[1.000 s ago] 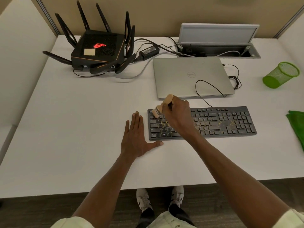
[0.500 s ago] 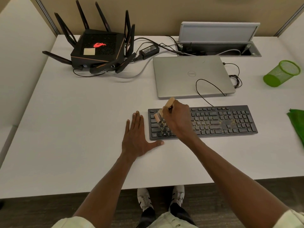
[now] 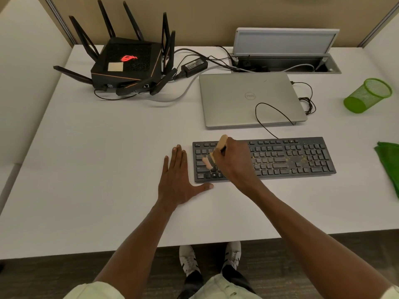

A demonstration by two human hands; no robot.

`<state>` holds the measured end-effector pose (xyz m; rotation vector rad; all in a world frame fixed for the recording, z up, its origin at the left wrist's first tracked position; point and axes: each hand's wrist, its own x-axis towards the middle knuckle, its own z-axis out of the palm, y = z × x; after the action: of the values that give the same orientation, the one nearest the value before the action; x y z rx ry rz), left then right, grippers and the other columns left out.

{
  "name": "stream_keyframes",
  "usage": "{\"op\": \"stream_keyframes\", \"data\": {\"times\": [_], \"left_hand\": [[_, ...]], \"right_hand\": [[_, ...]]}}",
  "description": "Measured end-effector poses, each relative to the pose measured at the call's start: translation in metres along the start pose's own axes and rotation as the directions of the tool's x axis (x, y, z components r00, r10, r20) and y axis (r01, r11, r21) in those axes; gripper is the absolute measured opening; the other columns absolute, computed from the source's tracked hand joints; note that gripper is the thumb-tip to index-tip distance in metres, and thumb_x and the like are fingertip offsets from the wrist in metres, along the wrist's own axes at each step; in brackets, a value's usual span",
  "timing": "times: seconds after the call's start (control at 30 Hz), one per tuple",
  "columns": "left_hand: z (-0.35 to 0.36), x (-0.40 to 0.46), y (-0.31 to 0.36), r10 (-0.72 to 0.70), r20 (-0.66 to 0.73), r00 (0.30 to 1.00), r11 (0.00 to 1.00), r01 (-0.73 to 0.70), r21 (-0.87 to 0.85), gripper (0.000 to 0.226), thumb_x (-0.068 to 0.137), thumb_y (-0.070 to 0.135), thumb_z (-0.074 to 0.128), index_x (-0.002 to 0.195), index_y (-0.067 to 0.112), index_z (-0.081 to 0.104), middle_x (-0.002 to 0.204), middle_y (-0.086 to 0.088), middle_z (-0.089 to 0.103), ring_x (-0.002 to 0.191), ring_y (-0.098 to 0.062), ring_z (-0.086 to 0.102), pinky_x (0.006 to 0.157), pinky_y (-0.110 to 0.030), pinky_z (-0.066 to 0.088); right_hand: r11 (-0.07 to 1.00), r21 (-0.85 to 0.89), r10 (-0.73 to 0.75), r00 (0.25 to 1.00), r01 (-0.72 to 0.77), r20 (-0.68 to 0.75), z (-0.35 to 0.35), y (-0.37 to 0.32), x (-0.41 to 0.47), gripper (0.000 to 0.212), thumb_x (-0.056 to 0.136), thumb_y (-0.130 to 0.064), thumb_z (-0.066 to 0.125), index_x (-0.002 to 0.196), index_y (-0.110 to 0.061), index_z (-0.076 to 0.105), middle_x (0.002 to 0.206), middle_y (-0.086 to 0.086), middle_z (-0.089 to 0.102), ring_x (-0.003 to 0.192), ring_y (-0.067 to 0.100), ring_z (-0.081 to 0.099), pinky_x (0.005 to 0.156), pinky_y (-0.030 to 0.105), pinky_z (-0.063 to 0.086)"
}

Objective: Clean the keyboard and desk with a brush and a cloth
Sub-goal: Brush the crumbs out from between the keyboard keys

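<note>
Brushing is under way at the left end of the flat black plastic keyboard (image 3: 264,157), which lies on the white desk (image 3: 97,169) just in front of a closed silver laptop (image 3: 251,99). A small brush with a pale wooden handle and light bristles (image 3: 212,156) is gripped in the curled fingers of the right hand (image 3: 234,161), its bristles lowered onto the keys near the left edge; the bristle end is blurred. The left hand (image 3: 179,180) is laid flat on the desk just beside the keyboard's left end, fingers straight and together, thumb spread along the front edge, holding nothing. The two hands are kept close but apart. Yellowish crumbs can be seen scattered over the keys on the right half, thickest between the main block and the number pad, so that part is judged not yet cleaned. A green cloth (image 3: 388,165) is seen lying at the desk's right edge, untouched by either hand, which suggests that the wiping of the desk is not yet begun. The task is therefore judged to be at an early stage: most of the keyboard is left to be brushed, and the desk is left to be wiped. A green mesh cup (image 3: 368,96) lies tipped on its side far right, and a black router with antennas (image 3: 127,61) stands far left.
</note>
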<state>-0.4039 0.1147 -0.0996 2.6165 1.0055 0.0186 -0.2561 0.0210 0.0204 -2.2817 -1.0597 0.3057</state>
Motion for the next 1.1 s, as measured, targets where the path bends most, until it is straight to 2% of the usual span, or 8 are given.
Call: {"op": "stream_keyframes", "data": {"times": [0.2,0.33,0.43,0.63,0.73,0.87,1.0,1.1], "left_hand": [[0.0,0.0,0.0,-0.001,0.011,1.0,1.0,0.001,0.009,0.147,0.059,0.109,0.014,0.162,0.005,-0.003,0.169,-0.011,-0.017,0.156,-0.021,-0.019,0.126,-0.042,-0.013],[-0.001,0.0,0.0,0.003,-0.001,1.0,1.0,-0.003,0.003,0.147,0.06,0.109,0.013,0.162,0.004,-0.001,0.169,-0.011,-0.015,0.156,-0.022,-0.017,0.125,-0.042,-0.012],[0.0,0.0,0.0,0.005,-0.007,1.0,1.0,-0.005,0.013,0.146,0.061,0.108,0.015,0.162,0.004,-0.001,0.17,-0.012,-0.014,0.157,-0.022,-0.016,0.126,-0.042,-0.012],[0.001,0.0,0.0,0.0,-0.019,1.0,1.0,0.0,0.012,0.142,0.064,0.105,0.029,0.163,0.006,0.004,0.171,-0.011,-0.008,0.158,-0.022,-0.011,0.128,-0.044,-0.006],[-0.001,0.0,0.0,-0.005,-0.015,1.0,1.0,0.006,0.019,0.143,0.063,0.105,0.027,0.162,0.005,0.002,0.17,-0.011,-0.011,0.157,-0.022,-0.012,0.127,-0.043,-0.008],[0.0,-0.002,0.001,0.002,-0.025,1.0,1.0,-0.002,0.013,0.144,0.065,0.105,0.033,0.161,0.003,0.001,0.17,-0.012,-0.013,0.157,-0.02,-0.016,0.128,-0.045,-0.006],[0.001,-0.001,0.001,0.0,-0.043,0.999,1.0,0.0,0.006,0.143,0.065,0.105,0.033,0.162,0.003,0.005,0.17,-0.012,-0.008,0.158,-0.021,-0.011,0.128,-0.045,-0.002],[0.001,-0.001,0.0,0.007,-0.033,0.999,1.0,-0.006,0.008,0.143,0.065,0.105,0.031,0.162,0.004,0.003,0.17,-0.011,-0.011,0.157,-0.021,-0.013,0.128,-0.046,-0.004]], "right_hand": [[0.997,0.072,0.0,0.999,0.002,-0.036,0.003,0.0,0.004,0.018,0.095,-0.019,0.055,0.081,-0.009,0.06,0.066,0.0,0.063,0.054,0.007,0.056,0.047,0.021,0.042],[0.996,-0.026,-0.09,0.996,0.09,0.015,-0.001,0.004,-0.001,0.018,0.095,-0.017,0.055,0.081,-0.007,0.062,0.064,0.0,0.062,0.05,0.004,0.053,0.044,0.021,0.044],[0.981,0.022,-0.194,0.981,0.193,0.026,-0.007,-0.001,0.004,0.018,0.097,-0.016,0.054,0.083,-0.006,0.062,0.063,-0.002,0.062,0.049,0.002,0.053,0.048,0.024,0.046],[0.898,0.017,-0.426,0.861,0.439,0.277,0.0,-0.011,0.011,0.011,0.096,-0.01,0.054,0.091,-0.007,0.063,0.076,0.008,0.068,0.065,0.019,0.061,0.057,0.028,0.048],[0.877,-0.042,-0.445,0.841,0.479,0.308,-0.005,-0.006,0.012,0.011,0.096,-0.011,0.053,0.089,-0.008,0.062,0.076,0.008,0.066,0.065,0.021,0.06,0.054,0.029,0.046],[0.849,-0.126,-0.464,0.839,0.513,0.284,-0.018,-0.005,0.019,0.008,0.091,-0.005,0.053,0.085,-0.007,0.059,0.069,0.006,0.062,0.059,0.023,0.049,0.048,0.023,0.026],[0.866,-0.001,-0.479,0.831,0.5,0.284,-0.011,-0.012,0.019,0.011,0.089,-0.002,0.053,0.083,-0.009,0.06,0.07,0.005,0.067,0.06,0.02,0.058,0.05,0.029,0.041],[0.877,-0.025,-0.45,0.841,0.479,0.3,-0.011,-0.001,0.016,0.009,0.09,-0.004,0.054,0.086,-0.008,0.06,0.069,0.006,0.064,0.057,0.019,0.051,0.05,0.028,0.035]]}}
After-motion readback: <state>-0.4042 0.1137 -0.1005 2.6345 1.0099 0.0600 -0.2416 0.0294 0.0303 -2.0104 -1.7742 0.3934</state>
